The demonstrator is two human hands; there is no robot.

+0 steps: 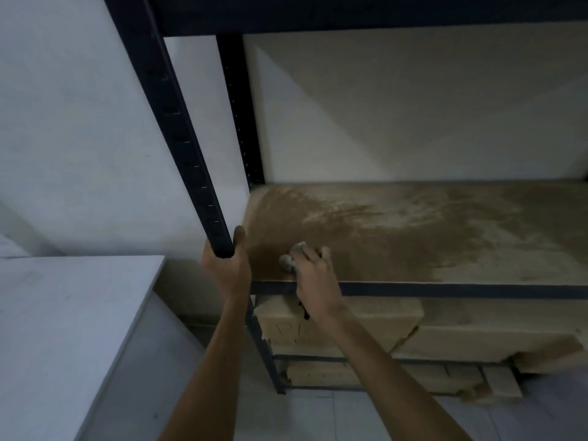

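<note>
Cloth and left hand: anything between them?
Head view: only a bare, darker strip of shelf board lies between the cloth in the right hand and the left hand gripping the post.

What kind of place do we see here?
Most likely a storeroom: a dark metal rack with a dusty board shelf, cardboard boxes stacked on the lower levels, and white walls. The right hand holds a cloth on the shelf; the left hand grips the rack.

Left grip curled tight, arm raised; right grip curled (palm down), arm outstretched.
</note>
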